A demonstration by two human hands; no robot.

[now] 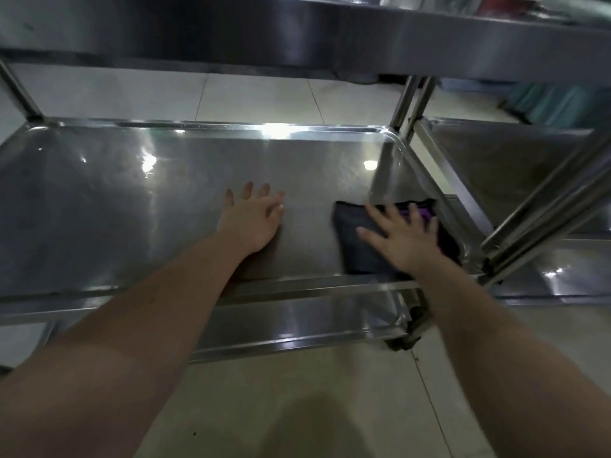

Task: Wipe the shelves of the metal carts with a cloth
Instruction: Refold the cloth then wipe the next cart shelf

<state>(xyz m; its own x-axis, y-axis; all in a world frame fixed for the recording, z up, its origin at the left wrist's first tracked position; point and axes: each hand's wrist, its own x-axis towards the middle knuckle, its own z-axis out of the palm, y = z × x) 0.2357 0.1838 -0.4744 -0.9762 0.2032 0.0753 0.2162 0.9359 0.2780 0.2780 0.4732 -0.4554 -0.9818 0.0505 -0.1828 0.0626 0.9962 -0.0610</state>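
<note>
Cloth (pixel 357 239), dark, folded, likely soft and light, lies at the right end of the middle shelf (pixel 132 200), right hand (pixel 401 238) spread flat on top, left hand (pixel 253 219) open, empty, pressing bare metal beside it.

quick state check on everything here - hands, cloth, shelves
left hand: open, flat on the middle shelf, no cloth under it
right hand: open, fingers spread, pressing on the cloth
cloth: dark, folded, flat at the shelf's right end
middle shelf: bare, shiny
lower shelf: bare where visible
</note>
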